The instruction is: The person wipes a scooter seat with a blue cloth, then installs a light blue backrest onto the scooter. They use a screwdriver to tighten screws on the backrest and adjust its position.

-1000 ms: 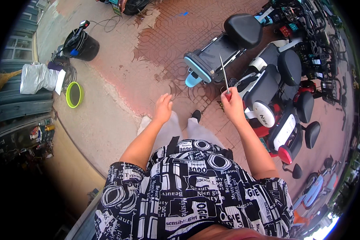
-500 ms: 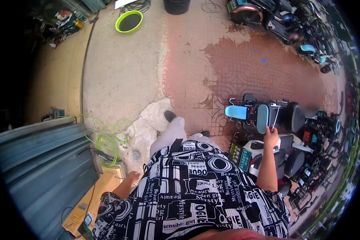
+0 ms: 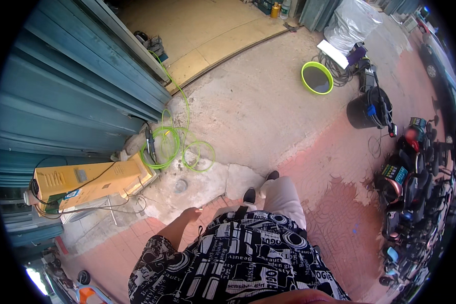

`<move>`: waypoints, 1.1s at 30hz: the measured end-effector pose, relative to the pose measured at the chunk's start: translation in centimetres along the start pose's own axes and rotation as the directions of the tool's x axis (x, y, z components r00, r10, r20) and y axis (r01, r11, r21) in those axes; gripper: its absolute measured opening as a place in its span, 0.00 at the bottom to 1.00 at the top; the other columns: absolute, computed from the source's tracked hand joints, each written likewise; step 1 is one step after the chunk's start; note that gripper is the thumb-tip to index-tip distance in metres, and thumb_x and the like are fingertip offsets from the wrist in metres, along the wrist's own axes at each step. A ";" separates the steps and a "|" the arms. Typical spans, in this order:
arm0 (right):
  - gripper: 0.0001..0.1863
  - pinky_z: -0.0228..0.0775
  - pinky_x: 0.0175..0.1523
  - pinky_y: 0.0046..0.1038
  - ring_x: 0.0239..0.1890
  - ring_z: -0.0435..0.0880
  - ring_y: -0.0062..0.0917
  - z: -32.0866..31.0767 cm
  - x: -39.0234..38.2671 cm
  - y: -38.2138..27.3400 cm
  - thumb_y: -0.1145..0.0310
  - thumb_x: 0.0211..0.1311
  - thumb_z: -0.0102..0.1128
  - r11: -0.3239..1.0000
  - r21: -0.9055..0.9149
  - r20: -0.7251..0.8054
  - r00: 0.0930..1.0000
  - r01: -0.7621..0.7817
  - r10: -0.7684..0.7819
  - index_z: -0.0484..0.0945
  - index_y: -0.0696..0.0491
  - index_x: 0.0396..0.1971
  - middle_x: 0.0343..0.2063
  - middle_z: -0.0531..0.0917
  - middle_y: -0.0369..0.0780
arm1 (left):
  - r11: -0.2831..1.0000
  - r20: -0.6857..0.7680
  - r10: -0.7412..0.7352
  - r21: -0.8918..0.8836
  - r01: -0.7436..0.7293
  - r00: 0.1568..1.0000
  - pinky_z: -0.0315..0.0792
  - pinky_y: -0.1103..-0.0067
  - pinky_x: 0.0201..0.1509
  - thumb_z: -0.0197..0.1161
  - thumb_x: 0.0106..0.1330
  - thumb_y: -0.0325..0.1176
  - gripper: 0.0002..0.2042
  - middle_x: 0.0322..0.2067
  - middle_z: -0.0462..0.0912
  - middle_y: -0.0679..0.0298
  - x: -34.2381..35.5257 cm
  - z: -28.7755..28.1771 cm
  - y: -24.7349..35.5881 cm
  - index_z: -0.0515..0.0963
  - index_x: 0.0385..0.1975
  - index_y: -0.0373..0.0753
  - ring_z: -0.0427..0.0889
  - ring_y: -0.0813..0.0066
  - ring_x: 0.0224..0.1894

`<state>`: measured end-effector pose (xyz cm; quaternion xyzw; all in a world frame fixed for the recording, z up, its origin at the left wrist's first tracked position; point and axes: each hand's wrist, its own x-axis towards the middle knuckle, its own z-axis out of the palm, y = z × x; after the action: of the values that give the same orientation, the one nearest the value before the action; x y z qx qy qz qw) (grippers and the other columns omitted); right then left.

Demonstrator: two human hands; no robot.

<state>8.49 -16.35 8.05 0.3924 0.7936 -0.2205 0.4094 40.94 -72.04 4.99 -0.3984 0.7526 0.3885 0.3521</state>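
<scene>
My left hand [image 3: 190,215] hangs low beside my patterned shirt [image 3: 243,253], over the pink paving. Its fingers look drawn together, and a small pale thing [image 3: 200,208] shows at their tips, too small to name. The nearest thing on the ground ahead of it is a round metal cover [image 3: 181,186] set in the broken concrete. Beyond lies a coil of bright green hose [image 3: 169,157] with a dark, gun-like end piece [image 3: 150,143]. My right hand is out of the picture.
A yellow metal cabinet [image 3: 88,178] with cables lies at left by the blue corrugated wall [image 3: 71,101]. Ahead right stand a lime-green basin [image 3: 330,87] of dark water and a black bucket [image 3: 357,115]. Parked scooters [image 3: 392,185] line the right. An orange-and-blue object [image 3: 88,294] is lower left.
The view has turned left, bringing the wall, cabinet and hose further into sight. My right hand, which held a thin metal rod over a scooter's blue seat, has left the picture.
</scene>
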 end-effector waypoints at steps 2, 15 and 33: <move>0.09 0.74 0.25 0.39 0.23 0.83 0.38 3.2 -1.0 -8.6 0.69 0.58 0.59 0.988 -0.089 0.114 0.987 0.123 -0.113 0.78 0.60 0.34 0.27 0.83 0.48 | 0.981 -0.148 -0.029 -0.194 0.000 0.989 0.73 0.68 0.53 0.54 0.68 0.46 0.21 0.46 0.82 0.51 3.4 -4.2 2.5 0.77 0.50 0.36 0.80 0.55 0.50; 0.06 0.70 0.17 0.41 0.16 0.80 0.37 0.6 7.4 -56.0 0.70 0.59 0.56 0.865 -0.499 -0.004 0.999 0.045 -0.054 0.75 0.56 0.34 0.19 0.80 0.47 | 0.958 -0.005 -0.020 -0.286 0.017 1.000 0.76 0.65 0.32 0.61 0.60 0.38 0.15 0.29 0.83 0.53 10.1 -23.5 15.2 0.78 0.45 0.41 0.83 0.55 0.32; 0.14 0.75 0.35 0.37 0.27 0.83 0.37 56.6 -37.9 -114.6 0.57 0.49 0.59 -0.554 -0.392 0.884 0.135 0.735 -0.447 0.78 0.55 0.22 0.19 0.82 0.44 | 0.699 -0.076 0.047 -0.710 -0.087 0.996 0.74 0.71 0.39 0.63 0.61 0.43 0.13 0.33 0.84 0.59 31.2 -57.2 20.5 0.80 0.40 0.43 0.82 0.65 0.35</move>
<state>-43.07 -139.27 10.43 -0.6057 0.6991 0.0626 0.3749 -3.06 -123.87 10.77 -0.4859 0.5670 0.6508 0.1371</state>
